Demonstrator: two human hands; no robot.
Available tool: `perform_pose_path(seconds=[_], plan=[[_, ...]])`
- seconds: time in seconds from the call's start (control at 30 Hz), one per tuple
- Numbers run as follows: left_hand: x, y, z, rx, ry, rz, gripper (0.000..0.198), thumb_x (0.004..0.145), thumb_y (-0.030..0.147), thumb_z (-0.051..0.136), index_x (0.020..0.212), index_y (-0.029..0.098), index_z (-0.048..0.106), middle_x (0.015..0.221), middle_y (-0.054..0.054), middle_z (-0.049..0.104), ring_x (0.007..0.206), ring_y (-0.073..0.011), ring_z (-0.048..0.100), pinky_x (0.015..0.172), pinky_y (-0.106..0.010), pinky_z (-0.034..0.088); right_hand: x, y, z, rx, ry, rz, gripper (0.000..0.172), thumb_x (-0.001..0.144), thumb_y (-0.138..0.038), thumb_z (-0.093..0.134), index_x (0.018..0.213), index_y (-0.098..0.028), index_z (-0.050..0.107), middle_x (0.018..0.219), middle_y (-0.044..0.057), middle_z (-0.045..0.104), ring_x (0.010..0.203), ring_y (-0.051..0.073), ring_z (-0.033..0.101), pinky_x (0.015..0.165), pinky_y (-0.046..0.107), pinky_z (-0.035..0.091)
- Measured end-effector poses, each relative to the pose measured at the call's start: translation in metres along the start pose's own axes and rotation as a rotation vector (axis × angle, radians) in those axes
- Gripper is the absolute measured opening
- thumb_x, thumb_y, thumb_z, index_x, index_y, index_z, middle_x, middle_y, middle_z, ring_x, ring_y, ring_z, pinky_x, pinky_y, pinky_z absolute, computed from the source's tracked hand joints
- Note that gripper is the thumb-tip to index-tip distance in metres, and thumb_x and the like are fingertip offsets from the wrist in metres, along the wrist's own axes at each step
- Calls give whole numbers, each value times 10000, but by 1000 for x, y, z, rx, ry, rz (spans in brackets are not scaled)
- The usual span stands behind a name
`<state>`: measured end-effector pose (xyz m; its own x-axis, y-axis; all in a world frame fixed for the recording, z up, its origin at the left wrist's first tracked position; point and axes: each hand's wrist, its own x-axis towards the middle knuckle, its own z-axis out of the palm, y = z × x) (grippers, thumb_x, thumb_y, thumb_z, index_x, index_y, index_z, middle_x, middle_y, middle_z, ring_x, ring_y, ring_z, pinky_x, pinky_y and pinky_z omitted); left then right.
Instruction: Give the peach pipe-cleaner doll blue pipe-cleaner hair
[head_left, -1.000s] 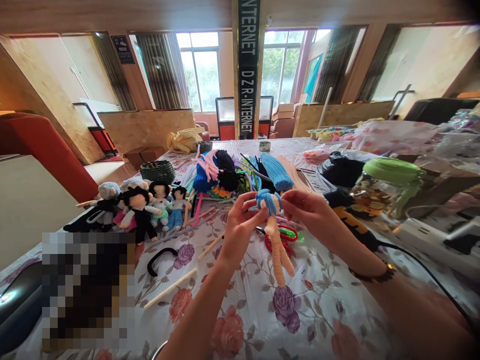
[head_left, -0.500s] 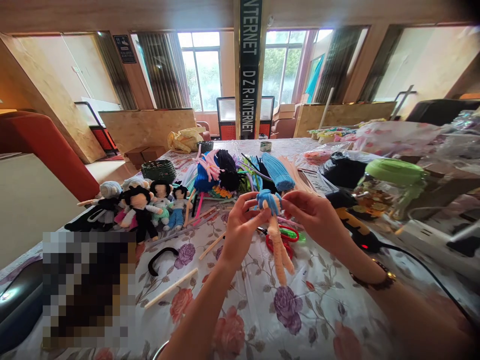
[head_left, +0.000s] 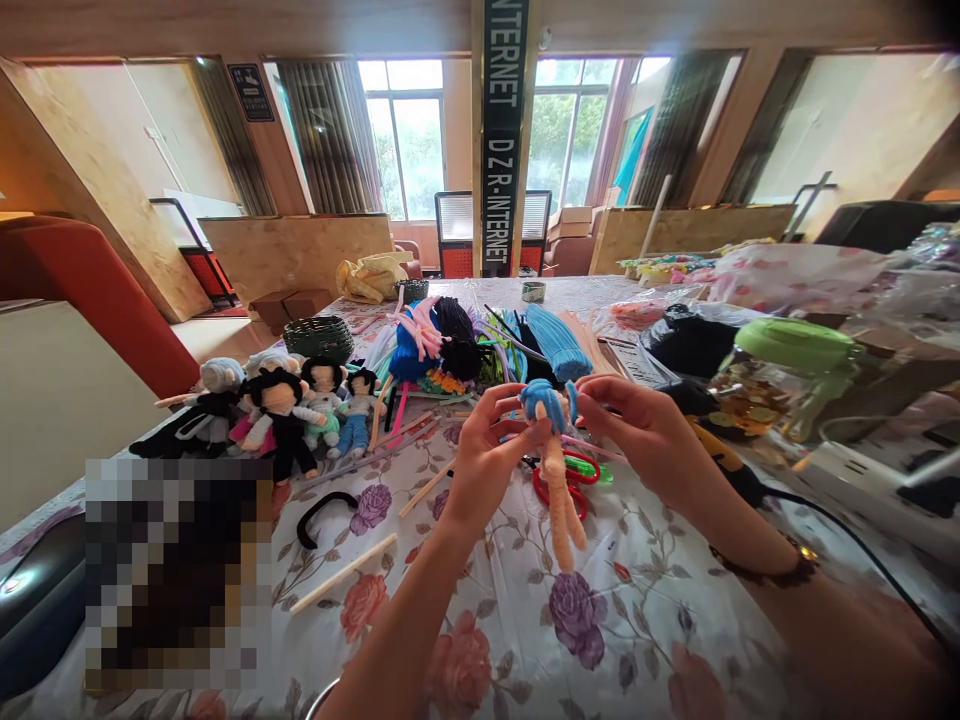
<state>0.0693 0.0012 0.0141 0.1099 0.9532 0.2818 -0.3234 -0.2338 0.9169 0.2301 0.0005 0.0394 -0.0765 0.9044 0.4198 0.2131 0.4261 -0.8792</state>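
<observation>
A small doll [head_left: 556, 490] of peach fuzzy stems with blue hair hangs upright over the table, its legs pointing down. My left hand [head_left: 491, 445] grips it at the head and neck, thumb across the front. On the other side, my right hand [head_left: 626, 412] pinches a short blue strand [head_left: 573, 401] at the right of the doll's head. Red-handled scissors [head_left: 562, 490] lie behind the doll, partly covered by it. Beside them is a green object [head_left: 589, 467].
Finished dolls [head_left: 281, 415] sit at the left by a dark green basket [head_left: 319, 340]. Bundles of coloured stems [head_left: 555, 342] lie behind my hands. A glue gun [head_left: 724, 460] with a cable and a green-lidded jar [head_left: 787, 350] are at the right.
My right hand has moved slightly right, and a blue strand now shows between its fingers and the doll's head. My left hand and the doll have shifted slightly right.
</observation>
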Motion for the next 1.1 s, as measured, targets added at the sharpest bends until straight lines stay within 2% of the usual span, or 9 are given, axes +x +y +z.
perform_pose_path(seconds=[0.2,0.53,0.8,1.1], plan=[[-1,2,1,16,4,8,368,665,264,759,997,216,606,977,-23,645,745,-127,610,704,-246,478,-5,-7,2,-53,-1,-61,285,761,-462,663,719,-180,665,929,77,611,844,187,594,656,257,538],[-3,3,1,77,-2,32,351,679,263,745,991,214,591,1000,-27,631,737,-123,598,703,-237,470,-7,-4,6,-81,35,-113,269,783,-443,649,718,-182,651,938,71,572,827,164,594,656,245,570],[-3,3,2,87,12,35,353,667,248,747,985,212,597,994,-28,639,729,-125,601,703,-242,471,-9,-6,9,-131,67,-133,323,771,-498,643,712,-180,647,937,81,578,836,181,603,657,267,578],[-3,3,3,78,28,25,365,647,263,762,972,211,605,991,-35,641,724,-132,604,700,-248,475,-10,-3,11,-195,81,-167,286,803,-462,618,743,-184,640,951,73,587,819,173,617,662,285,579]])
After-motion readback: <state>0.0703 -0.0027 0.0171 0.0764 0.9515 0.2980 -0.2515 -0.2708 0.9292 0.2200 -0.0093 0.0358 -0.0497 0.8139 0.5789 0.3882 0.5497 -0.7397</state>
